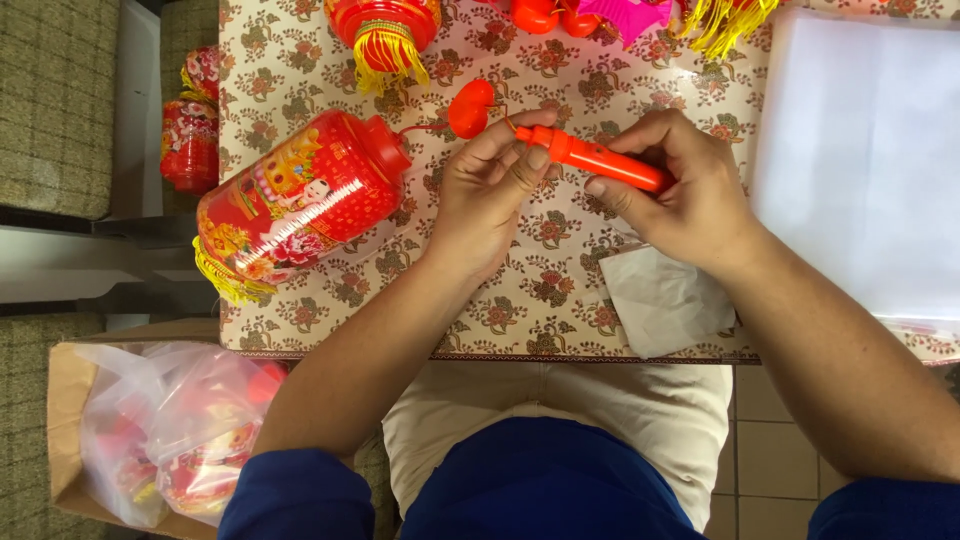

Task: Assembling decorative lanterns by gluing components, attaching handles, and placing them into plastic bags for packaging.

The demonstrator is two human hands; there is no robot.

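Observation:
Both my hands hold an orange plastic handle stick (600,160) over the flower-patterned tablecloth (540,290). My right hand (680,190) grips its right end. My left hand (490,190) pinches its left tip, where a thin wire runs to a small red plastic hanger piece (470,108). To the left lies a red printed lantern (295,200) on its side, with a yellow fringe at its lower end, joined to that piece by the wire.
More red lanterns with yellow tassels (385,35) lie along the far edge. White plastic sheets (870,150) are at right, a small clear bag (665,300) under my right wrist. A cardboard box with bagged lanterns (170,430) sits on the floor at left.

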